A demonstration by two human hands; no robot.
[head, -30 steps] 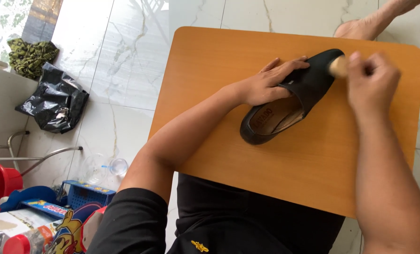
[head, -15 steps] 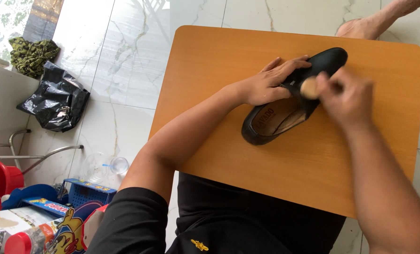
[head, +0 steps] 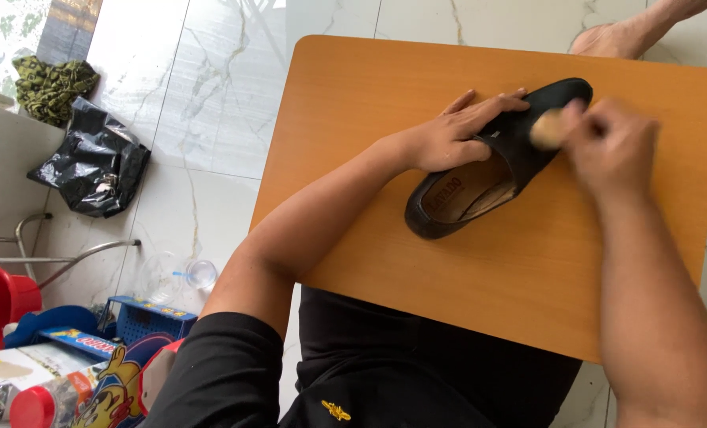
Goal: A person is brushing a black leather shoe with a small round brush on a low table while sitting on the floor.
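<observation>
– So, what changed since half a second back?
– Right hand (head: 611, 143) moved up-right along the black shoe (head: 492, 162); blurred, fingers closed on a small tan pad (head: 545, 128) at the toe. Left hand (head: 456, 135) same spot, flat, fingers spread, pinning the shoe.
– Shoe?
– Matte black, tan insole, on its side, upper right of the orange table (head: 353, 119).

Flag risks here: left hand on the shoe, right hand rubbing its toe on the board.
1. The shoe is pinned only by the left hand on its upper; a hard stroke could make it slide on the smooth board.
2. The right hand is blurred, so it moves fast; the small tan pad it holds could slip from the fingers.
</observation>
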